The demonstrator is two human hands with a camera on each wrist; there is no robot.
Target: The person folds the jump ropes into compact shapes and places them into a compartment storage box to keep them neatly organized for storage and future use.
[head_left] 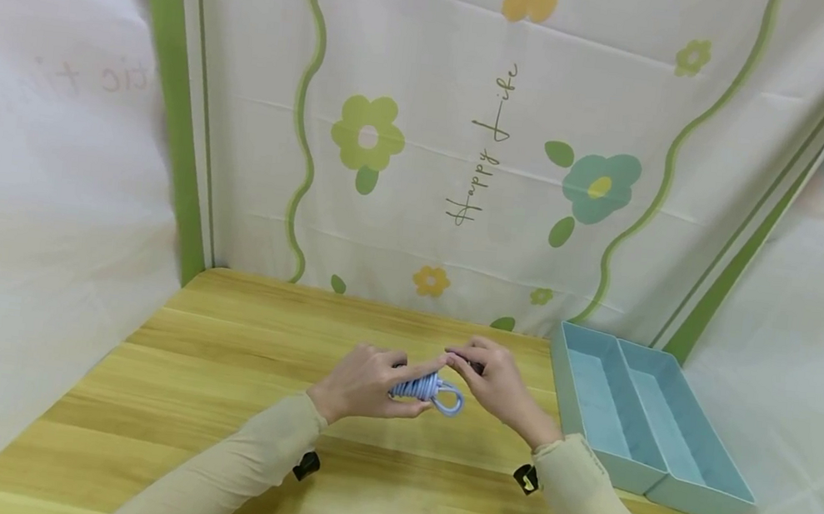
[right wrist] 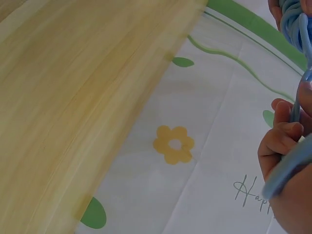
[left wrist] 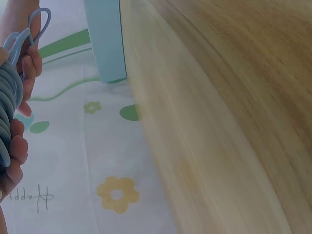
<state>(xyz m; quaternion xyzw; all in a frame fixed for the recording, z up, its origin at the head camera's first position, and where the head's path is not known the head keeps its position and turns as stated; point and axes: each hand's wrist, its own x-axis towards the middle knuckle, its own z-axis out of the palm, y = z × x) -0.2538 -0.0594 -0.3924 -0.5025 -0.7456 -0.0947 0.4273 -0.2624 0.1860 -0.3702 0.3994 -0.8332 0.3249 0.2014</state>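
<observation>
My left hand (head_left: pixel 364 382) grips a bundle of light blue cord (head_left: pixel 417 386), wound in several tight turns, over the middle of the table. A loop (head_left: pixel 451 400) of the same cord sticks out at the bundle's right end. Close beside it, my right hand (head_left: pixel 500 383) has its thumb and fingers curled, pinching a strand of the cord (right wrist: pixel 295 111) in the right wrist view. The fingertips of both hands come together above the loop. The left wrist view shows the coils (left wrist: pixel 6 100) at its left edge, with fingers wrapped around them.
Two light blue trays (head_left: pixel 644 399) stand side by side at the right of the wooden table (head_left: pixel 222 346). Behind it hangs a white cloth (head_left: pixel 414 232) with flowers and lettering, and more cloth encloses both sides. A black band (head_left: pixel 527 478) is at the right wrist.
</observation>
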